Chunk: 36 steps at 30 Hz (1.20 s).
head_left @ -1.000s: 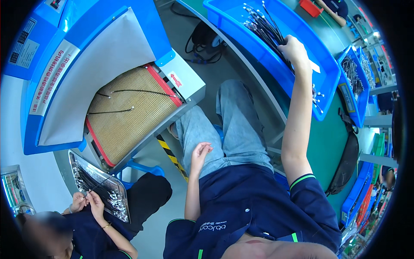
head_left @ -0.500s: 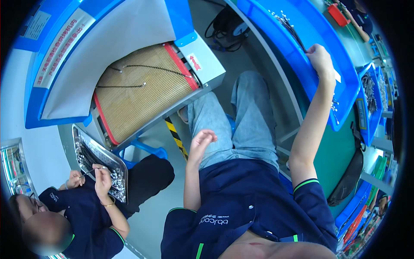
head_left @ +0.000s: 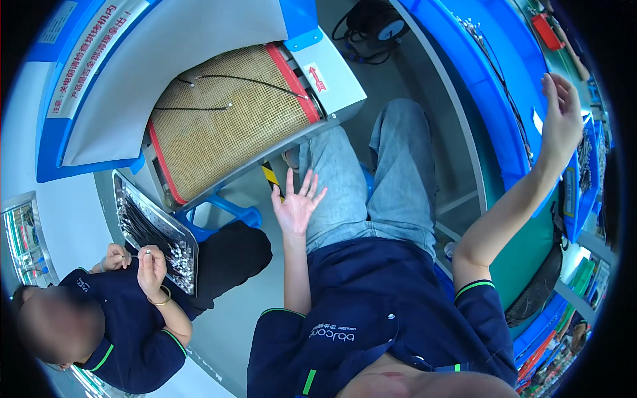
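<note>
My left hand (head_left: 296,204) hovers above my lap with its fingers spread, holding nothing. My right hand (head_left: 563,113) is raised by the right-hand wall of the long blue tray (head_left: 458,63), fingers apart and lightly bent, with nothing visible in them. Thin black cables (head_left: 499,78) with small metal ends lie lengthwise in that tray, apart from the hand. To the left, a brown mesh conveyor belt (head_left: 219,146) with red edges comes out of a blue and white machine. A few black cables (head_left: 252,84) rest on its mesh.
At lower left, a seated co-worker holds a thin cable in both hands beside a metal tray (head_left: 189,282) of black cables. Blue bins (head_left: 580,172) with metal parts stand at the far right. A black bag (head_left: 541,292) lies on the green surface. Blue stool legs (head_left: 239,215) show under the machine.
My right hand has let go of the cables and moved right; they now lie along the tray. The fingers of my left hand have spread. The whole view has shifted slightly.
</note>
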### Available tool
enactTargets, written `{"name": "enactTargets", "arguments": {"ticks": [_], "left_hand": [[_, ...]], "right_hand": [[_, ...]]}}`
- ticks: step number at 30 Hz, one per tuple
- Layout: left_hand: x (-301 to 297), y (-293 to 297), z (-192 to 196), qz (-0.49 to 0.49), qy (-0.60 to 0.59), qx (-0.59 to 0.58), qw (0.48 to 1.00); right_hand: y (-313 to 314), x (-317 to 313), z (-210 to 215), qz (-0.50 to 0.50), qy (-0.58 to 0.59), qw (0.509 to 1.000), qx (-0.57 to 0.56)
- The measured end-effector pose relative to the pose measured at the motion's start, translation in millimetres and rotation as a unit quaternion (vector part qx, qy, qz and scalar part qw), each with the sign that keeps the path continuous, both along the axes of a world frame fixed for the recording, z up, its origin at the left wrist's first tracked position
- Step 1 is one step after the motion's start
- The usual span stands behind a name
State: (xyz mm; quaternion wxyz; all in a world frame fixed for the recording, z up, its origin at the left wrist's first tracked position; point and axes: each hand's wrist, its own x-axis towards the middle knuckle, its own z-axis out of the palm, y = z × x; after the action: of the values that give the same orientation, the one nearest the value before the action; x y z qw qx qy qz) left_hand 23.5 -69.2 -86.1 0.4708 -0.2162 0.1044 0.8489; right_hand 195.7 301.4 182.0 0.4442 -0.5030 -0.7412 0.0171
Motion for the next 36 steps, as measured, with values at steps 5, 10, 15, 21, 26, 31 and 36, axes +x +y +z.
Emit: {"name": "enactTargets", "arguments": {"ticks": [5, 10, 15, 21, 26, 31, 36], "left_hand": [[0, 9, -3, 0.012, -0.03, -0.051, 0.998], [-13, 8, -16, 0.041, 0.004, -0.101, 0.994], [-14, 18, 10, 0.045, 0.09, -0.132, 0.986], [-10, 14, 17, 0.051, 0.162, -0.171, 0.971], [-3, 21, 34, -0.1, 0.446, -0.343, 0.82], [1, 15, 46, -0.235, 0.612, -0.361, 0.664], [21, 40, 76, -0.272, 0.664, -0.331, 0.613]], "right_hand": [[-67, -5, 1, 0.22, -0.015, 0.974, -0.043], [-143, -32, -69, 0.496, -0.246, 0.818, -0.156], [-174, -44, -139, 0.508, -0.072, 0.842, -0.17], [-170, -36, -159, 0.506, -0.098, 0.833, -0.203], [-157, -39, -166, 0.514, -0.12, 0.821, -0.218], [-151, -40, -169, 0.545, -0.134, 0.796, -0.225], [-168, -47, -174, 0.6, -0.14, 0.762, -0.198]]}}
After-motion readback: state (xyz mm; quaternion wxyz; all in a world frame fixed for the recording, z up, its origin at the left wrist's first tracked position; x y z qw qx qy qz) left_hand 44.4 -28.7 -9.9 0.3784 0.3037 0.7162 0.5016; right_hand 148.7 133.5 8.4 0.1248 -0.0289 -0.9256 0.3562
